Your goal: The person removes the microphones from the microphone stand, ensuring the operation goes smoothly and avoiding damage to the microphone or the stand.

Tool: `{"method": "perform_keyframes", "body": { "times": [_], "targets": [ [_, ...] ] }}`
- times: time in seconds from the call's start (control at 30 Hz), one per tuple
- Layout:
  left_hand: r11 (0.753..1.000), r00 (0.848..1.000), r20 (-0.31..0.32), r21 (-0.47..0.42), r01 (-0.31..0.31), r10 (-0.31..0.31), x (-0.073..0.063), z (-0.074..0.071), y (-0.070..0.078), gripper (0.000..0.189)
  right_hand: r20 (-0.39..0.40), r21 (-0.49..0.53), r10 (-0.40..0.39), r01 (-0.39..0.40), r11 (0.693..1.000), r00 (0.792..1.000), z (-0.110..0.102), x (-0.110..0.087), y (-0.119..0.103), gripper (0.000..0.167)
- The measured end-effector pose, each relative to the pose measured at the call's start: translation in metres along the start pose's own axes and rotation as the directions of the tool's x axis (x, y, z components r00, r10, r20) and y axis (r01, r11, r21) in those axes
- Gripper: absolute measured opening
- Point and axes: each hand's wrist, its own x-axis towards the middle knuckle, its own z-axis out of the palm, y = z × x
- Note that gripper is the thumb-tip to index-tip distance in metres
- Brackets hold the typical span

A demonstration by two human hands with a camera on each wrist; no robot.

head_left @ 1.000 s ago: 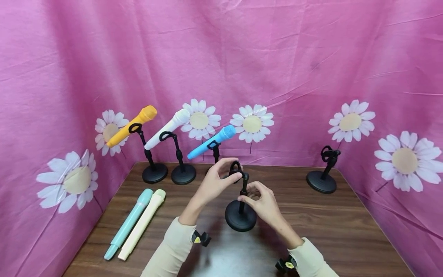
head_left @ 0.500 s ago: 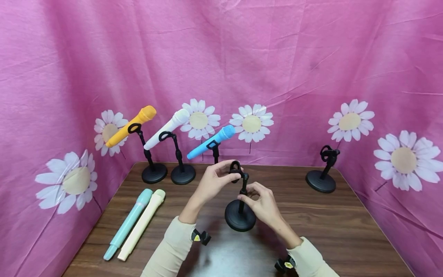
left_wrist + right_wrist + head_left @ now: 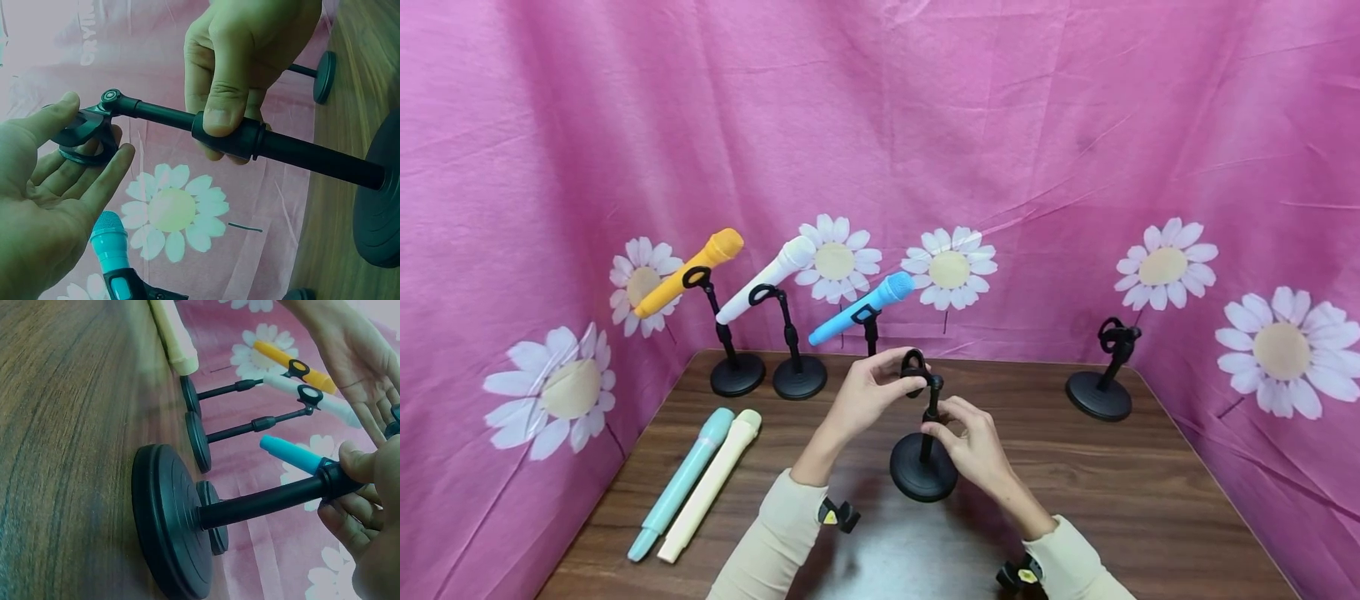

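Note:
A black microphone stand (image 3: 922,468) with a round base stands upright on the table in front of me. My left hand (image 3: 867,393) holds the clip (image 3: 90,134) at its top, thumb on one side and fingers on the other; no microphone sits in that clip. Lower down, my right hand (image 3: 973,442) pinches the collar (image 3: 228,134) of the pole between thumb and fingers. In the right wrist view the base (image 3: 169,519) rests on the tabletop. Behind my left hand, a blue microphone (image 3: 861,308) lies tilted in another stand.
Yellow (image 3: 688,273) and white (image 3: 765,279) microphones sit tilted in stands at the back left. A mint microphone (image 3: 681,483) and a cream microphone (image 3: 709,486) lie side by side on the wooden table (image 3: 1075,500). Another stand (image 3: 1099,393) is at the back right, before the pink curtain (image 3: 1000,117).
Both hands keep their places on the stand. Only a slight shift of the whole head view shows.

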Motion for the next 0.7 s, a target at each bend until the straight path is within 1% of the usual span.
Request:
{"method": "perform_keyframes", "body": {
  "times": [0.07,0.2,0.3,0.47,0.53,0.63,0.7],
  "targets": [
    [1.0,1.0,-0.004,-0.005,0.003,-0.003,0.0003,0.0002,-0.0009,0.034,0.019,0.01,0.006,-0.006,1.0,1.0,-0.0006,-0.0003,0.0006,0.019],
    [1.0,1.0,-0.015,-0.014,0.0,0.0,0.0003,0.0014,-0.0017,0.035,0.065,0.01,-0.012,0.011,1.0,0.998,-0.0012,-0.0006,0.0044,0.024],
    [1.0,1.0,-0.021,-0.021,-0.003,0.003,-0.0001,0.0025,-0.0015,0.036,0.115,0.044,-0.014,0.009,0.999,0.993,-0.0024,-0.0004,0.0075,0.027],
    [1.0,0.999,-0.034,-0.027,-0.007,0.006,-0.0017,0.003,-0.001,0.036,0.217,0.134,0.034,-0.065,0.989,0.976,-0.0053,-0.0014,0.0083,0.032],
    [1.0,0.999,-0.038,-0.03,-0.003,0.002,-0.0025,0.0035,-0.0005,0.035,0.245,0.156,0.061,-0.102,0.982,0.968,-0.0062,-0.0033,0.0084,0.035],
    [1.0,0.999,-0.042,-0.028,0.006,-0.007,-0.0034,0.0046,0.0008,0.036,0.238,0.127,0.12,-0.154,0.98,0.964,-0.0064,-0.0071,0.0084,0.039],
    [1.0,0.999,-0.046,-0.019,0.012,-0.013,-0.0037,0.0052,0.0017,0.036,0.196,0.092,0.164,-0.184,0.979,0.967,-0.0048,-0.0089,0.0091,0.041]
  ]
}}
